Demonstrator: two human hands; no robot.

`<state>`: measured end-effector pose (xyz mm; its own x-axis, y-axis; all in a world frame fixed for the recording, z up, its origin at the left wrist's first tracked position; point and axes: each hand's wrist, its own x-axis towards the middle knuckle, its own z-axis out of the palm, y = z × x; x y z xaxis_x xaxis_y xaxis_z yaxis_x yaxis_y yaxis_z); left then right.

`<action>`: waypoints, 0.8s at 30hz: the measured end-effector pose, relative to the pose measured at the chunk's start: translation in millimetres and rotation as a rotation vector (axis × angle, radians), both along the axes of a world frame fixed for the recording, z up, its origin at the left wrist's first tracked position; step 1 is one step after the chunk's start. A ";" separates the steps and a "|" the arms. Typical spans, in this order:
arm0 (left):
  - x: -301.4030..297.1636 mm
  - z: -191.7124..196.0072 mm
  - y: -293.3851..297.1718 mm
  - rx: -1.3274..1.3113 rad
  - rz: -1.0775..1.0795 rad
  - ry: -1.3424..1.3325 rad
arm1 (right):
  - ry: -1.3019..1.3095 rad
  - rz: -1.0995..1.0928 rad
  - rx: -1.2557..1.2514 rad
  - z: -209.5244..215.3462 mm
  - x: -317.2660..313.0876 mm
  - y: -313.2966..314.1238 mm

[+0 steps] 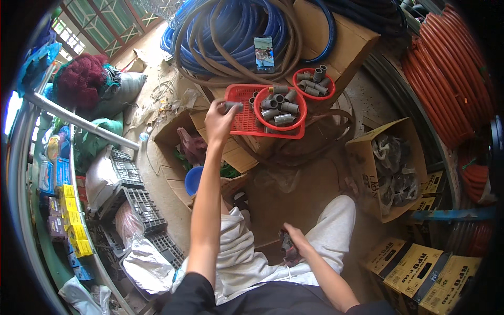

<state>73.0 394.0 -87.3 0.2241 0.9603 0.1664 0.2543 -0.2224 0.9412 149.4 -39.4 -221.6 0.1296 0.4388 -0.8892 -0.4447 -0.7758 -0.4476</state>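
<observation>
My left hand point(217, 124) reaches forward with its fingers closed around a short grey plastic pipe fitting point(234, 106), held over the left side of a red rectangular mesh tray point(242, 125). A round red basket point(256, 112) heaped with grey fittings point(285, 119) stands in that tray. Beyond it to the right is a smaller red basket point(332, 93), also filled with grey elbows and tees point(314, 83). Low over my lap, my right hand point(298, 240) is closed on a dark, crumpled cloth point(288, 248); part of the cloth is hidden.
A smartphone point(264, 54) stands against coiled blue hose point(231, 31). Open cardboard boxes sit left point(168, 157) and right point(388, 168), the right one holding bagged parts. Black crates point(144, 210) line the left; orange coils point(446, 79) and yellow cartons point(409, 270) the right.
</observation>
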 end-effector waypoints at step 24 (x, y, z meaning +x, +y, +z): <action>-39.9 125.5 -354.9 -0.120 -0.116 -0.202 | -0.788 -0.104 0.911 262.8 -32.2 18.3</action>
